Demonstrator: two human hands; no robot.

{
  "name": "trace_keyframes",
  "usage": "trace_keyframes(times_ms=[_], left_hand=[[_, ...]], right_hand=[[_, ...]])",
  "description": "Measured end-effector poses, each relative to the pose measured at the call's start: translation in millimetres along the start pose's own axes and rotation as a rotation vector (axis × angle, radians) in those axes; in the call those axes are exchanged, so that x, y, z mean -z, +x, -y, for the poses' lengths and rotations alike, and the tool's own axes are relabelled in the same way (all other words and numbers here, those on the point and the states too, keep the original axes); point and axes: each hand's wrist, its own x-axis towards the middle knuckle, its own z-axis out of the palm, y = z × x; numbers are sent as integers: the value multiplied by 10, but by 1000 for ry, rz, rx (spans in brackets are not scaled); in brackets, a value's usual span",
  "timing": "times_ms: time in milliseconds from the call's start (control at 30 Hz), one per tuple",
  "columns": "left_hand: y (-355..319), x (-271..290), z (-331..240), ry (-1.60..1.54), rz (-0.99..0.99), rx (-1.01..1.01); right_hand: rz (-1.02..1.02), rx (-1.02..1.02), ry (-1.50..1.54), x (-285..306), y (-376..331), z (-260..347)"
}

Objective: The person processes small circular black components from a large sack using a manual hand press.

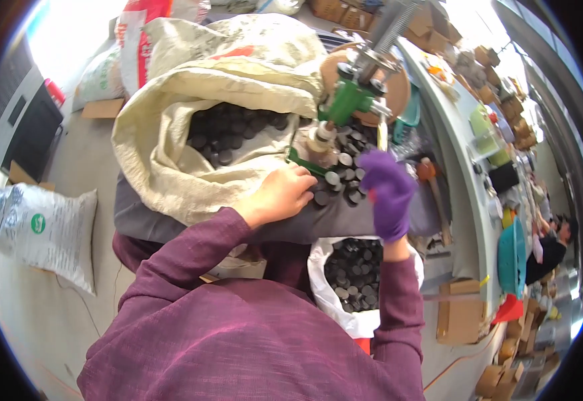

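My bare left hand [281,196] rests at the front of the table beside the green base of a hand press [346,100]. Its fingers are curled together, and what they may hold is hidden. My right hand [389,194], in a purple glove, is closed around the lower end of the pale press lever [382,132]. A bit of red shows at the glove's edge. Round black caps [353,175] lie around the press, some with a lighter grey face. Left of it, a big cream woven sack [164,144] lies open with many black caps [228,127] inside.
Below the table edge, a white-lined container [319,281] holds more black caps. A hammer [431,184] lies on the right. A full white sack [41,230] stands on the left floor. Along the right runs a cluttered bench [462,154], with a person [550,254] beyond it.
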Motion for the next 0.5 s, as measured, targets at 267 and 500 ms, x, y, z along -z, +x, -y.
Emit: trace_keyframes(times_ms=[267,500], left_hand=[[-517,1195,679,610,-34,394],[-491,989,690,808,104,358]], right_hand=[[19,-67,34,-140,-37,-80],[-77,-219,119,-160,-92,44]])
